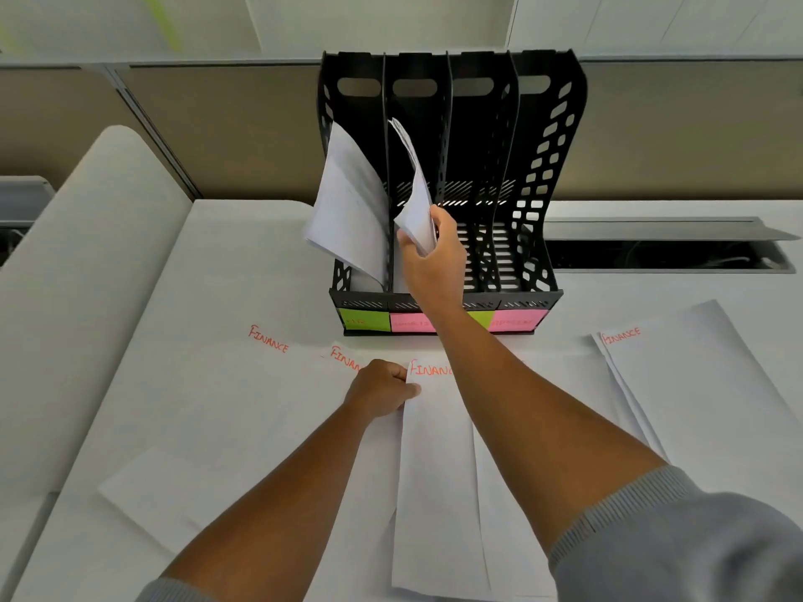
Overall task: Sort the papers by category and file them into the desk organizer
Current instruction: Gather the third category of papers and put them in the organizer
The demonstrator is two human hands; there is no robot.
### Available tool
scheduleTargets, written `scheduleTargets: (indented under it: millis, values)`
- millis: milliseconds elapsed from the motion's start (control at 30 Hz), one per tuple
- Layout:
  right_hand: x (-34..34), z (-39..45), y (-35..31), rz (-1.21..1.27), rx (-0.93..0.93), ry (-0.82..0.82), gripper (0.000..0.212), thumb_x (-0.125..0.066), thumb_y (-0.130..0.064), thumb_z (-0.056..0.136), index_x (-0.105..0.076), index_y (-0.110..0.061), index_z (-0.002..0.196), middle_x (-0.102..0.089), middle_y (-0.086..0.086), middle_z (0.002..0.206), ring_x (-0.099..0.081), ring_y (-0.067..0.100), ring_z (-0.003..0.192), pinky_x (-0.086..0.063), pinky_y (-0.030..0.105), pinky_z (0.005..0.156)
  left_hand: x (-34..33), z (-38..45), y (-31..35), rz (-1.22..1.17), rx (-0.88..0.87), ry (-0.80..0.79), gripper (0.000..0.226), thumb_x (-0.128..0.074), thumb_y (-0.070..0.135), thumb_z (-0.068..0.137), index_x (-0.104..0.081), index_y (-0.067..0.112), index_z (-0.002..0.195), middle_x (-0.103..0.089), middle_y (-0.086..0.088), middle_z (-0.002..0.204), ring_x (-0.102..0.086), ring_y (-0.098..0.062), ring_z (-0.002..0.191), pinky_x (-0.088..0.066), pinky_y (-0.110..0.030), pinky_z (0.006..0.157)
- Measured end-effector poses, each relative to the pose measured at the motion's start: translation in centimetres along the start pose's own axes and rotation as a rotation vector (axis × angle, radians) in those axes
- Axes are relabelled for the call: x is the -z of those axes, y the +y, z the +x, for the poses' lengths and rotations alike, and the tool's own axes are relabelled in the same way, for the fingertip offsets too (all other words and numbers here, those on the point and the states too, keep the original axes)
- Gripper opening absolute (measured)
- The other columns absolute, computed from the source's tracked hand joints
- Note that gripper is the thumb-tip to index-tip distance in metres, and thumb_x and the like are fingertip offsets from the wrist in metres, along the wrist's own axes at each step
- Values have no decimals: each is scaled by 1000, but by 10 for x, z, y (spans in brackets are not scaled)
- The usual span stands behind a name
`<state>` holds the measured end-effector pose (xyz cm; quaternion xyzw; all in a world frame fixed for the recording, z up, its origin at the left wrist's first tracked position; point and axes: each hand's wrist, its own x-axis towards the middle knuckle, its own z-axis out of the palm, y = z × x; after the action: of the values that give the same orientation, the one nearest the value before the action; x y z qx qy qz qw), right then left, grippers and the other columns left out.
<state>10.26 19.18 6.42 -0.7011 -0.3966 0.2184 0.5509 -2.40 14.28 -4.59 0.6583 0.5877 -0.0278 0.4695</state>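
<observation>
Lying nearest, at lower centre: loose sheets headed FINANCE (439, 471), fanned over the desk (243, 236). Left hand (382, 391), mid-frame, fingers curled, pinches the top edge of one sheet, probably to ready it for filing. Right hand (434, 258), above it, grips a curled bundle of papers (415, 197) standing in the second slot of the desk organizer (539, 176), likely seating it. Filed papers (347, 206) lean in the leftmost slot. Two right-hand slots look open. More FINANCE sheets (704, 384) sit at right.

Right hand (434, 258) grips papers (415, 202) in organizer (534, 236); left hand (382, 391) pinches sheet (434, 471).
</observation>
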Motion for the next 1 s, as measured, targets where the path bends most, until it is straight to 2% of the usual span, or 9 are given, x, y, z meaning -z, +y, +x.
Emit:
scheduleTargets:
  millis: [133,233,300,433,500,600,733,800,1000]
  values:
    - [12,-19,1,-52,191,50,59,-69,-42,83,-48,-14,131,-54,-1,130,-48,10,121,-39,15,97,-1,-6,-1,-103,18,17,17,-68,35,84,-71,18,85,-73,3,93,-69,-18,86,-57,-39,86]
    - [28,-44,10,-95,349,195,40,-64,-39,86,-55,-12,114,-57,-1,112,-52,12,106,-44,20,90,-4,-16,0,-182,27,29,22,-63,35,86,-71,17,96,-73,3,98,-68,-20,91,-56,-41,90]
    - [41,-62,21,-162,362,276,24,-61,-32,89,-55,-14,102,-54,-2,99,-49,13,94,-46,27,82,-6,-24,-2,-208,34,32,21,-62,35,88,-69,20,100,-72,4,102,-67,-18,91,-55,-40,90]
    - [67,-102,54,-444,181,273,19,-64,-24,83,-54,-14,96,-55,2,94,-48,18,89,-49,35,76,-14,-42,-6,-297,64,12,25,-67,32,87,-64,18,107,-70,1,106,-68,-19,91,-56,-35,85]
    - [79,-123,71,-650,-19,151,30,-64,-32,83,-56,-13,104,-55,6,108,-49,23,100,-48,36,80,-19,-51,-6,-325,72,-5,26,-68,30,87,-63,17,109,-69,-1,109,-68,-22,92,-57,-35,84]
    - [90,-153,90,-926,-296,-94,49,-55,-46,86,-50,-12,121,-42,10,133,-37,29,124,-42,41,94,-26,-59,-7,-379,77,-17,32,-69,27,87,-62,13,115,-68,-4,114,-67,-24,97,-56,-38,87]
    - [96,-182,97,-957,-448,-202,57,-56,-51,82,-43,-13,123,-32,13,138,-24,35,136,-37,50,102,-35,-70,-7,-383,52,-13,30,-68,25,88,-61,16,116,-66,-3,116,-62,-12,83,-51,-23,64]
    - [98,-190,97,-958,-475,-220,54,-57,-47,82,-44,-12,121,-33,13,137,-23,36,136,-37,51,102,-39,-74,-8,-374,46,-8,24,-67,24,89,-60,19,112,-66,-3,116,-60,-9,80,-48,-20,60]
    - [106,-191,93,-972,-520,-299,33,-57,-24,81,-56,-7,109,-35,12,134,-30,35,131,-43,47,99,-44,-87,-13,-369,41,0,36,-64,23,90,-60,12,124,-66,-4,120,-63,-24,102,-53,-37,90]
